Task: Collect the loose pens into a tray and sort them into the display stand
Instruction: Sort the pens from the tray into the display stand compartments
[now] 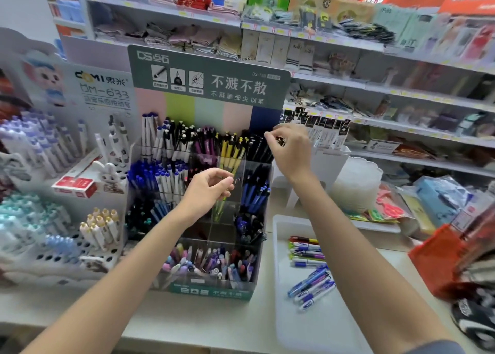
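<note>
The tiered clear display stand (257, 166) with a green header card holds sorted pens in several compartments. My left hand (206, 193) is in front of the middle tier and pinches the top of a yellow-green pen (221, 206) that stands in a compartment. Higher up, my right hand (290, 153) reaches to the top right compartment, its fingertips pinching a black pen (280, 140) among the other black pens (257, 146). A white tray (294, 332) lies to the right of the stand. It holds several loose pens (310, 286), mostly blue and purple.
To the left of the stand are other pen displays (48, 150) and a white holed rack (88, 249). Stacked clear containers (359, 182) and packaged goods (442, 201) lie behind the tray. A red bag (439, 257) sits at the right, and shelves of goods fill the background.
</note>
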